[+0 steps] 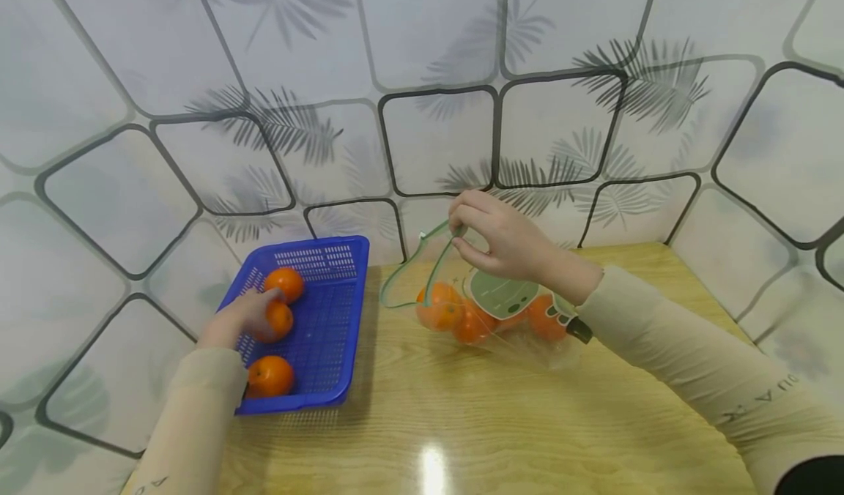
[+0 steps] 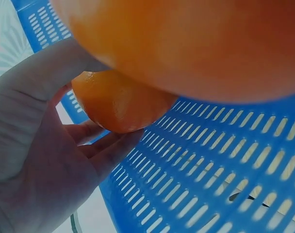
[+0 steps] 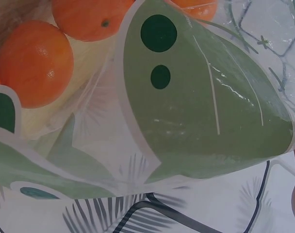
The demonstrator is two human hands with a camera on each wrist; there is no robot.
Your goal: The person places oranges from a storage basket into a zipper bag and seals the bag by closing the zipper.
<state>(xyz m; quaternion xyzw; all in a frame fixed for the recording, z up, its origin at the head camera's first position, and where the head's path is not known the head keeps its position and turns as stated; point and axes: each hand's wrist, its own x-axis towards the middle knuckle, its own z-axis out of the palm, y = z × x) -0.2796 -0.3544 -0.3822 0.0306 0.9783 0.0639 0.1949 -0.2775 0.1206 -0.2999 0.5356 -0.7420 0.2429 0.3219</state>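
My left hand (image 1: 239, 319) reaches into a blue plastic basket (image 1: 359, 319) and grips an orange (image 1: 280, 321). In the left wrist view, thumb and fingers curl round this orange (image 2: 123, 102), while another orange (image 2: 201, 43) looms close to the camera. Two more oranges lie in the basket, the far orange (image 1: 285, 283) and the near orange (image 1: 270, 376). My right hand (image 1: 497, 235) pinches the green-edged rim of a clear plastic bag (image 1: 504, 293) and lifts it, so the mouth gapes toward the basket. Several oranges (image 3: 36, 63) sit inside the bag, which has a green printed pattern.
Both basket and bag rest on a light wooden table (image 1: 422, 407). Behind and at both sides rises a pale patterned wall covering (image 1: 438, 143) with dark outlines and leaf prints. A dark round object (image 1: 814, 477) shows at the lower right corner.
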